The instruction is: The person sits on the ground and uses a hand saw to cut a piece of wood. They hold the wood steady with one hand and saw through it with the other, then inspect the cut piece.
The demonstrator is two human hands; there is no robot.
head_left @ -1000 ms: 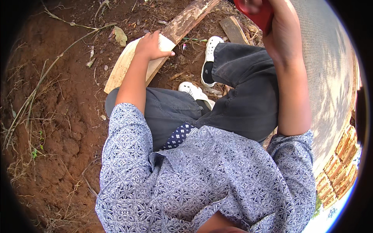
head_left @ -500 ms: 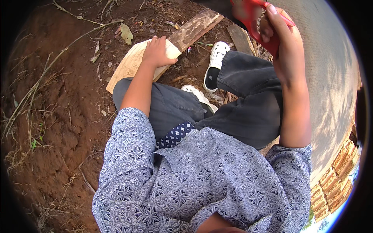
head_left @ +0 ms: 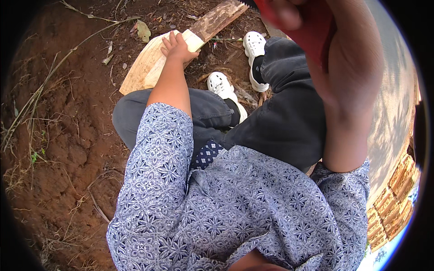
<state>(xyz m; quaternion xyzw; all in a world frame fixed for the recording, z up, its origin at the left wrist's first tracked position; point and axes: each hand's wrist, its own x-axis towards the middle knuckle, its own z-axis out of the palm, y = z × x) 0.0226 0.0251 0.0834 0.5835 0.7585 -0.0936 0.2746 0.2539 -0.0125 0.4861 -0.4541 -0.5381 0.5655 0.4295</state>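
Observation:
My left hand (head_left: 178, 50) lies on a pale, freshly cut piece of wood (head_left: 142, 67), fingers spread over its top and thumb out toward its right edge. That piece meets or overlaps a darker, rough plank (head_left: 220, 20) that slants up to the right; how they join I cannot make out. Raised close to the camera at the upper right, my right hand (head_left: 355, 54) is closed round the red handle (head_left: 312, 38) of a hand saw. A little of its dark toothed blade shows at the top edge near the plank's far end; the rest is out of view.
My white clogs (head_left: 220, 85) stand between my bent legs, near the wood. Bare brown soil (head_left: 68, 113) with dry stalks and leaves spreads to the left. A pale curved surface (head_left: 393, 104) lies at the right, with stacked light brown blocks (head_left: 393, 203) below it.
My right hand and the saw have come nearer the camera and look larger. My left hand stays on the pale wood, its fingers more spread. My left knee and both feet have shifted.

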